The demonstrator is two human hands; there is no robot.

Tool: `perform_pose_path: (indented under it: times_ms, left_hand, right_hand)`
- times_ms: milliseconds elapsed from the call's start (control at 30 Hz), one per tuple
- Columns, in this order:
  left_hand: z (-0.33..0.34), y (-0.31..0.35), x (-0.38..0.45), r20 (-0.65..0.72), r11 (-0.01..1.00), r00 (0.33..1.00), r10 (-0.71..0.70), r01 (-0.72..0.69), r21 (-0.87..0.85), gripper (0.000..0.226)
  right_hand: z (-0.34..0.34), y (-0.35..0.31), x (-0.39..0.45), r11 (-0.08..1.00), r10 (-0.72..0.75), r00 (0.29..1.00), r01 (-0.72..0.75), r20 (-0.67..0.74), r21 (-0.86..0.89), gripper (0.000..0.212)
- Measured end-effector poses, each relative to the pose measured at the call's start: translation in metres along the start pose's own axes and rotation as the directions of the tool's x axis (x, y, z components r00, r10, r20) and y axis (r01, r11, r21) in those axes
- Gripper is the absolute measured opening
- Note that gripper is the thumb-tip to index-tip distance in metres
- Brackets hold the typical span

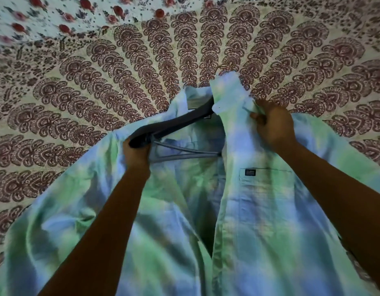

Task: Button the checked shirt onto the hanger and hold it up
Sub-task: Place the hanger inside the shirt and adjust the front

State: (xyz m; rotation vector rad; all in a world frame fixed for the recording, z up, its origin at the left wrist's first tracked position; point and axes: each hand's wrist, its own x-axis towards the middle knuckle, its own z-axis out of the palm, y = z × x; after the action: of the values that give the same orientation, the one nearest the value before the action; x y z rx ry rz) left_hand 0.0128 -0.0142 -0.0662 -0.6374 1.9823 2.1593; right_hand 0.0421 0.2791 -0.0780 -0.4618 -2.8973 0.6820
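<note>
A blue and green checked shirt (259, 221) lies face up on the bed with its front open. Inside it sits a dark hanger (174, 122); the left arm of the hanger is bare, the right arm is under the cloth, and the hook is hidden behind the collar. My left hand (136, 153) grips the left end of the hanger where it meets the shirt's left shoulder. My right hand (272, 122) pinches the right side of the collar (229, 92), which stands turned up. A chest pocket with a small dark label (250, 172) shows on the right front panel.
A patterned bedspread (99, 82) with maroon paisley arcs covers the whole surface under the shirt. A floral cloth with red flowers (56, 16) lies at the far top left. The shirt spreads over the near half of the bed.
</note>
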Motion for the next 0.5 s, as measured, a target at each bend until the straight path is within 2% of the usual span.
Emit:
perform_pose_path:
  times_ms: [67, 100, 167, 233, 300, 367, 400, 433, 467, 500]
  left_hand:
    - [-0.008, 0.010, 0.008, -0.034, 0.996, 0.999, 0.033, -0.030, 0.080, 0.020]
    - [-0.014, 0.015, 0.014, -0.051, 0.998, 0.999, 0.009, -0.006, 0.055, 0.020]
    - [-0.018, 0.030, 0.024, -0.051, 0.990, 0.989, -0.142, 0.141, -0.017, 0.028]
    - [-0.019, 0.042, 0.025, 0.006, 0.977, 0.977, -0.212, 0.212, 0.029, 0.026]
    - [-0.023, 0.048, 0.023, 0.067, 0.977, 0.987, -0.146, 0.133, 0.166, 0.030]
    - [-0.027, 0.051, 0.016, 0.202, 0.938, 0.979, -0.030, -0.043, 0.345, 0.031]
    - [-0.028, 0.053, 0.012, 0.320, 0.902, 0.947, -0.013, -0.127, 0.413, 0.026]
    - [-0.031, 0.054, 0.012, 0.443, 0.855, 0.896, -0.034, -0.203, 0.477, 0.038]
    - [-0.033, 0.057, 0.010, 0.532, 0.799, 0.839, -0.113, -0.242, 0.550, 0.053]
    - [-0.034, 0.059, 0.011, 0.574, 0.731, 0.797, -0.188, -0.277, 0.623, 0.063]
  right_hand:
    - [-0.001, -0.001, -0.001, 1.000, -0.003, 1.000, 0.003, 0.003, -0.001, 0.034]
    - [-0.002, -0.001, -0.001, 1.000, -0.004, 1.000, 0.004, 0.004, 0.005, 0.035]
    - [-0.003, 0.000, -0.001, 1.000, -0.017, 1.000, 0.017, 0.013, 0.015, 0.035]
    - [-0.003, 0.002, 0.000, 1.000, -0.029, 0.999, 0.029, 0.024, 0.002, 0.037]
    - [-0.002, 0.005, -0.001, 1.000, -0.029, 0.999, 0.029, 0.035, -0.006, 0.038]
    - [-0.001, 0.007, -0.002, 0.999, -0.026, 0.999, 0.027, 0.046, -0.019, 0.038]
    - [-0.001, 0.007, -0.003, 0.999, -0.025, 0.998, 0.027, 0.050, -0.031, 0.038]
    - [-0.001, 0.007, -0.003, 0.999, -0.025, 0.998, 0.027, 0.053, -0.042, 0.037]
    - [0.000, 0.009, -0.003, 0.998, -0.031, 0.998, 0.034, 0.053, -0.056, 0.037]
    - [0.000, 0.009, -0.003, 0.996, -0.042, 0.998, 0.046, 0.055, -0.075, 0.038]
